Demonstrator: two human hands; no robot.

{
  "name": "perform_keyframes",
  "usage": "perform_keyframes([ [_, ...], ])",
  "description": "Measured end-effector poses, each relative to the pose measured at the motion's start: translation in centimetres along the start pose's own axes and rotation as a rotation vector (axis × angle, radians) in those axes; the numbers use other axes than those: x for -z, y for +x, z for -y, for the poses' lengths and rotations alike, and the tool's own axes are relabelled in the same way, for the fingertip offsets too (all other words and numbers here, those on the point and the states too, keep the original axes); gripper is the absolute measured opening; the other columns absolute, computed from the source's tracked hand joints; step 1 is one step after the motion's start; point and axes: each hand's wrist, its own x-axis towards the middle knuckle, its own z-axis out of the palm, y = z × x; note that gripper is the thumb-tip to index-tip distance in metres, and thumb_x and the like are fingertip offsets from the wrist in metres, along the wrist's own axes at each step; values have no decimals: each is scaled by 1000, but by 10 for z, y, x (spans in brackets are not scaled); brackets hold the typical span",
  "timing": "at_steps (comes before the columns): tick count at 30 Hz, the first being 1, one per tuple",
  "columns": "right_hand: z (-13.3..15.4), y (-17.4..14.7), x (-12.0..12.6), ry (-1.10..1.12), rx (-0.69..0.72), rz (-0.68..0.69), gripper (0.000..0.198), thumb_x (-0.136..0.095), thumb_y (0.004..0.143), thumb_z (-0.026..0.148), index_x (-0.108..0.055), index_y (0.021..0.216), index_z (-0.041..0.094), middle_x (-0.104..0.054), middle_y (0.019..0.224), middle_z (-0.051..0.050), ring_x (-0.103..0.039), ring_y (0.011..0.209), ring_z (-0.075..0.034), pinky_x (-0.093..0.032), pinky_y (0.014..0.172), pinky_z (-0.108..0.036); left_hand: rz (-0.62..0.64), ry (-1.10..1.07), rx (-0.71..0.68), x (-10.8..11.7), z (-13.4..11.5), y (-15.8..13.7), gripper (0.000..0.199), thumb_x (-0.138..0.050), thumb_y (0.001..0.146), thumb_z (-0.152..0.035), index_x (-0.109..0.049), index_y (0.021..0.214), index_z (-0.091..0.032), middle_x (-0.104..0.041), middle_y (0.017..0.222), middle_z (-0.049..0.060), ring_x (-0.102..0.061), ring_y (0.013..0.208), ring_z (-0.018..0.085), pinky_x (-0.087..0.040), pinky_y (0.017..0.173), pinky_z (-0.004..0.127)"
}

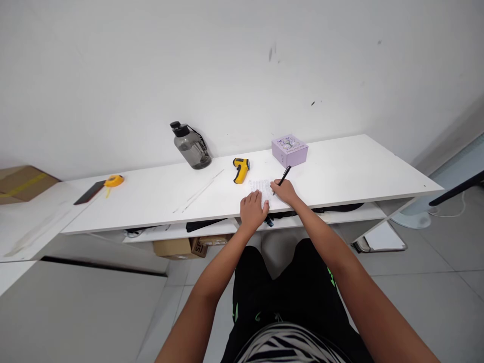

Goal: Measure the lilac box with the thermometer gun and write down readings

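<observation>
Fingers, left hand [253, 212]: slightly spread, lay over the near left part of the paper [260, 185].
Fingers, right hand [285, 191]: were pinched round a black pen [285, 174], tip angled down at the sheet.
Writing: probably went best with the sheet pinned flat and the grip light.
Tape measure [114, 180]: was rounded and orange.
Bottle [192, 148]: was translucent grey, cylindrical, black-capped.
Thermometer [241, 171]: was pistol-shaped, yellow and black.
Sheet: was thin, white, rowed with unreadable marks, on the smooth white table [351, 171] between the hands.
Box [290, 151]: was lilac, square-edged, with a tree design on top.
</observation>
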Motion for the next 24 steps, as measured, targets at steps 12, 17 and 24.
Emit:
perform_keyframes([
  [12, -2, 0, 0, -14, 7, -6, 34, -49, 81, 39, -46, 52, 23, -54, 53, 2, -49, 61, -15, -36, 64, -28, -1, -16, 4, 0, -2, 0, 46, -42, 100, -37, -63, 137, -20, -62, 145, 10, -55, 136, 29, -42, 110, 47],
  [17, -1, 0, 0, -22, 4, -9, 35, -49, 81, 40, -45, 52, 23, -55, 54, 1, -49, 60, -15, -36, 64, -28, -4, -25, 2, 0, -2, 0, 47, -41, 101, -38, -63, 138, -18, -62, 145, 10, -55, 136, 29, -42, 110, 47],
  [24, -2, 0, 0, -22, 7, -11, 34, -49, 81, 39, -45, 51, 23, -55, 54, 2, -49, 60, -15, -36, 64, -28, -7, -29, 0, -1, -1, 0, 48, -41, 101, -38, -63, 138, -17, -62, 145, 10, -55, 136, 29, -42, 110, 48],
])
